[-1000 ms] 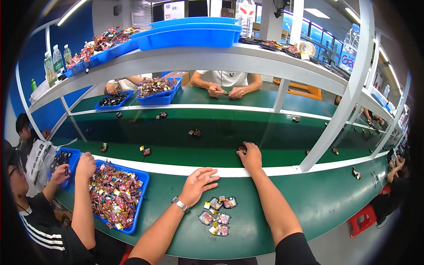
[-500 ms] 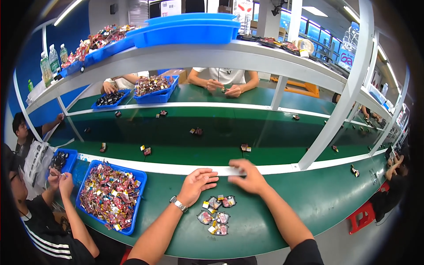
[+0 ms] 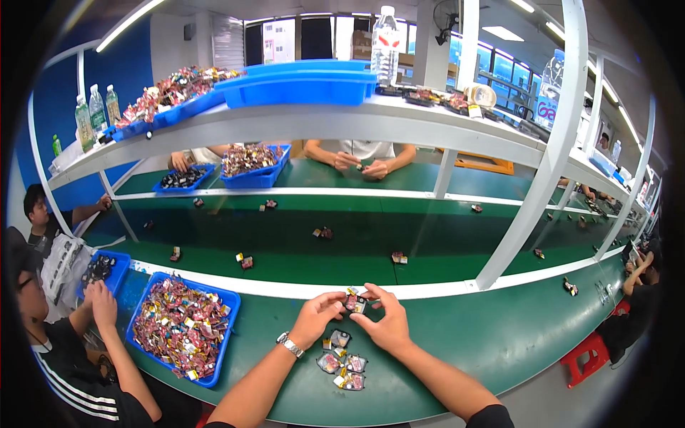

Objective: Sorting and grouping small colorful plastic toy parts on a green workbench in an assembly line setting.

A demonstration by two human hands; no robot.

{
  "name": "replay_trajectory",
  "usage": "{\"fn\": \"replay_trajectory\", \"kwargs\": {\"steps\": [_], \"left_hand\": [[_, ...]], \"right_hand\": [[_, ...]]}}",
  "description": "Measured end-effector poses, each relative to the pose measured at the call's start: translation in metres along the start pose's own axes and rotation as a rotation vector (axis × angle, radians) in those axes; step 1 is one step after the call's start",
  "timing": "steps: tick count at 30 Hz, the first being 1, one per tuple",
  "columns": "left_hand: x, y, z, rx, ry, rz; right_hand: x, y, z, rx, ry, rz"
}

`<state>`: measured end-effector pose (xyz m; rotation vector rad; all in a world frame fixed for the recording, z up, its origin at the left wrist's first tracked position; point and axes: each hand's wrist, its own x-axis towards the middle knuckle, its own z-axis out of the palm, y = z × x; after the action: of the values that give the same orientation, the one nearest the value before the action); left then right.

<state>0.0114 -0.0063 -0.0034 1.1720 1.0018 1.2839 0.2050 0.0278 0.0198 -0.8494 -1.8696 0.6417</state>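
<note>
Between my two hands, above the green bench (image 3: pixel 442 335), is a small circuit board assembly (image 3: pixel 355 303) with reddish parts, a dark rim and a yellow-and-white tag. My left hand (image 3: pixel 317 319), with a metal watch at the wrist, pinches its left side. On the other side, the thumb and index finger of my right hand (image 3: pixel 387 324) close around it. Several similar assemblies (image 3: pixel 329 362) lie grouped just below my hands, between my forearms. The fingertips partly cover the held piece.
A blue bin (image 3: pixel 234 303) heaped with reddish boards stands at my left, beside a co-worker (image 3: pixel 78 357). Past the white rail (image 3: pixel 285 289), a green conveyor belt (image 3: pixel 357 242) carries scattered boards. A white shelf (image 3: pixel 321 123) with blue trays (image 3: pixel 300 89) and bottles spans above.
The upper right assembly of the group has been lifted from the bench into my hands. My right hand has come down and left, closing on it. The view has tilted up slightly.
</note>
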Motion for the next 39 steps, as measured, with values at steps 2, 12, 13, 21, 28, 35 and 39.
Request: {"fn": "replay_trajectory", "kwargs": {"steps": [2,12,13,21,28,35,39], "left_hand": [[-0.003,-0.007,0.0,-0.242,-0.072,-0.096],[-0.003,0.0,0.008,-0.127,-0.032,-0.108],[-0.003,0.0,0.008,-0.137,-0.037,-0.1],[-0.002,0.001,0.005,-0.142,-0.008,-0.114],[-0.004,0.003,0.006,-0.163,0.0,-0.121],[-0.004,0.005,0.002,-0.155,-0.107,-0.105],[-0.004,0.002,0.0,-0.13,-0.155,-0.092]], "right_hand": [[0.0,-0.004,0.016,-0.027,0.047,0.005],[0.014,0.001,0.015,-0.02,-0.026,-0.138],[0.013,0.004,0.015,-0.059,-0.009,-0.189],[0.009,0.012,0.015,-0.057,-0.015,-0.158],[0.008,0.011,0.007,-0.157,-0.16,-0.203],[0.012,0.011,0.004,-0.097,-0.18,-0.187],[0.013,0.012,0.003,-0.086,-0.206,-0.185]]}}
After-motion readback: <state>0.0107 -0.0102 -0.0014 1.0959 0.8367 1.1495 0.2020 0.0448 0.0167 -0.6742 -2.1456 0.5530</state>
